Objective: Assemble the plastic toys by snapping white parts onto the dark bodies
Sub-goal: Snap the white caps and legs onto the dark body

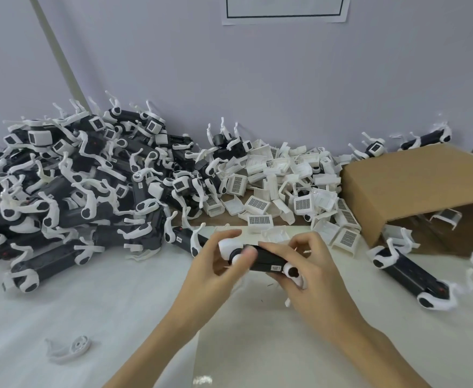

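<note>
Dark toy body [263, 259], gripped between both hands [260, 264]

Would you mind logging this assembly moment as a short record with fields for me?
held item: dark toy body with white leg parts, above the table
left hand: left hand grips the body's left end
right hand: right hand grips its right end
left of table: large pile of assembled toys
centre back: heap of white shell parts
right: tipped cardboard box, open side facing the person
near left: loose white leg part on the white table
</note>
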The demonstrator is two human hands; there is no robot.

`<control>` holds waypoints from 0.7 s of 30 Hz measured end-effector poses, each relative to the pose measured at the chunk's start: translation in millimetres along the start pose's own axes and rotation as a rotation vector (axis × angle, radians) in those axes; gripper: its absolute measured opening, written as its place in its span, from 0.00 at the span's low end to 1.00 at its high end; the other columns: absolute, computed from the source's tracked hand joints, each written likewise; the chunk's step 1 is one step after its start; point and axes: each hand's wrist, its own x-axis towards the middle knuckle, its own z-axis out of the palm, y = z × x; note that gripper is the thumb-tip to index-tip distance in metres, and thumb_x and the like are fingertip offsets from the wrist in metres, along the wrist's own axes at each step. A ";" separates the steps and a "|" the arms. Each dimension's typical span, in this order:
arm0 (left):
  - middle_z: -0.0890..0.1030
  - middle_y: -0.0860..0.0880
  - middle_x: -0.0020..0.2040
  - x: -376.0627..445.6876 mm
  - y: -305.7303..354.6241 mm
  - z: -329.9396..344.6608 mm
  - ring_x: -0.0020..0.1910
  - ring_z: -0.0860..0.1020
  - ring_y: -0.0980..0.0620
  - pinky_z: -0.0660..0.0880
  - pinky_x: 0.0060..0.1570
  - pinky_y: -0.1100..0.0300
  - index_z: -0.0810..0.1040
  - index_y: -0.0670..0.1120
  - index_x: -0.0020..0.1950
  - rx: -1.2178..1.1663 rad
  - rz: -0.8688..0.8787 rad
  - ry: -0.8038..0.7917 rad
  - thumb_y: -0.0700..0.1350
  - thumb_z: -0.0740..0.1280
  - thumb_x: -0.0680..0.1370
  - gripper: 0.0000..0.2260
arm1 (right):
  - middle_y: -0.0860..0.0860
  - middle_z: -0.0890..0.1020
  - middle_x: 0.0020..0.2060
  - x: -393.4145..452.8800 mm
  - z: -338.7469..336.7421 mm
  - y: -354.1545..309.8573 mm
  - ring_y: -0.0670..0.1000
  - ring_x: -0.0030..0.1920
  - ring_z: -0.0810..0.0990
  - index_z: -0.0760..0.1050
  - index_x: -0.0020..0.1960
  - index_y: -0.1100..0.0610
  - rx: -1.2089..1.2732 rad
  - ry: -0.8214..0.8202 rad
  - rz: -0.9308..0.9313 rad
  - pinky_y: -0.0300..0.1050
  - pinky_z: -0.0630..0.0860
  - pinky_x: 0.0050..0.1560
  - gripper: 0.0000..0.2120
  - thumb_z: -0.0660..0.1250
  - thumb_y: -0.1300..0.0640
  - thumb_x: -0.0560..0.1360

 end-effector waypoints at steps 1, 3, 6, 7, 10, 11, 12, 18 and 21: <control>0.87 0.50 0.49 -0.7 -0.7 0.9 0.49 0.85 0.53 0.79 0.45 0.66 0.81 0.62 0.62 0.030 0.011 0.010 0.63 0.78 0.74 0.18 | 0.47 0.70 0.55 0.0 -0.6 0.4 0.50 0.56 0.77 0.79 0.69 0.40 0.032 -0.009 0.012 0.44 0.81 0.51 0.26 0.79 0.57 0.74; 0.86 0.48 0.50 -2.5 -0.2 1.1 0.47 0.84 0.53 0.78 0.43 0.67 0.80 0.62 0.62 0.010 0.046 0.013 0.58 0.81 0.74 0.19 | 0.44 0.72 0.60 0.8 -5.4 1.6 0.46 0.63 0.77 0.74 0.71 0.36 0.223 -0.102 0.115 0.39 0.79 0.59 0.30 0.79 0.51 0.74; 0.86 0.50 0.58 -2.0 0.4 -4.9 0.53 0.85 0.53 0.80 0.50 0.62 0.73 0.62 0.72 -0.070 0.105 -0.091 0.53 0.80 0.72 0.31 | 0.41 0.81 0.61 6.2 -18.3 -0.3 0.45 0.64 0.80 0.68 0.73 0.31 0.690 -0.331 0.369 0.44 0.82 0.58 0.35 0.79 0.44 0.71; 0.85 0.50 0.61 -1.0 0.7 -7.4 0.57 0.85 0.51 0.80 0.55 0.59 0.69 0.62 0.75 -0.050 0.141 -0.134 0.51 0.80 0.72 0.35 | 0.42 0.83 0.60 7.7 -21.8 0.9 0.46 0.65 0.81 0.69 0.73 0.32 0.751 -0.356 0.385 0.46 0.82 0.60 0.37 0.80 0.45 0.69; 0.82 0.53 0.66 2.8 -2.2 -16.1 0.66 0.81 0.47 0.75 0.65 0.61 0.62 0.63 0.80 0.191 0.291 -0.193 0.51 0.83 0.71 0.43 | 0.45 0.82 0.63 10.6 -29.9 3.0 0.47 0.68 0.79 0.71 0.73 0.37 0.735 -0.395 0.312 0.44 0.74 0.70 0.37 0.83 0.51 0.69; 0.81 0.56 0.66 4.3 -3.4 -19.3 0.68 0.79 0.49 0.73 0.65 0.65 0.61 0.63 0.81 0.302 0.337 -0.195 0.53 0.83 0.71 0.45 | 0.45 0.81 0.63 10.9 -31.7 3.9 0.47 0.68 0.79 0.72 0.72 0.38 0.697 -0.405 0.295 0.44 0.73 0.71 0.37 0.83 0.53 0.69; 0.80 0.59 0.67 4.9 -4.7 -21.9 0.69 0.78 0.53 0.71 0.65 0.68 0.60 0.64 0.81 0.421 0.388 -0.192 0.55 0.83 0.70 0.46 | 0.44 0.80 0.64 10.6 -32.5 4.5 0.47 0.68 0.78 0.71 0.71 0.39 0.623 -0.406 0.276 0.44 0.73 0.70 0.37 0.84 0.53 0.68; 0.77 0.53 0.60 9.3 -17.0 -20.9 0.54 0.80 0.51 0.78 0.53 0.60 0.68 0.50 0.79 0.913 0.876 -0.037 0.51 0.82 0.73 0.38 | 0.37 0.75 0.65 8.6 -23.6 -2.1 0.46 0.69 0.74 0.73 0.68 0.46 0.106 -0.154 -0.067 0.41 0.73 0.65 0.30 0.82 0.53 0.71; 0.76 0.54 0.58 13.4 -17.4 -20.6 0.51 0.79 0.51 0.76 0.53 0.64 0.69 0.48 0.79 0.944 0.953 -0.010 0.51 0.81 0.74 0.38 | 0.38 0.74 0.69 9.8 -23.0 0.0 0.45 0.73 0.71 0.72 0.71 0.48 0.099 -0.142 -0.094 0.38 0.70 0.70 0.32 0.82 0.53 0.72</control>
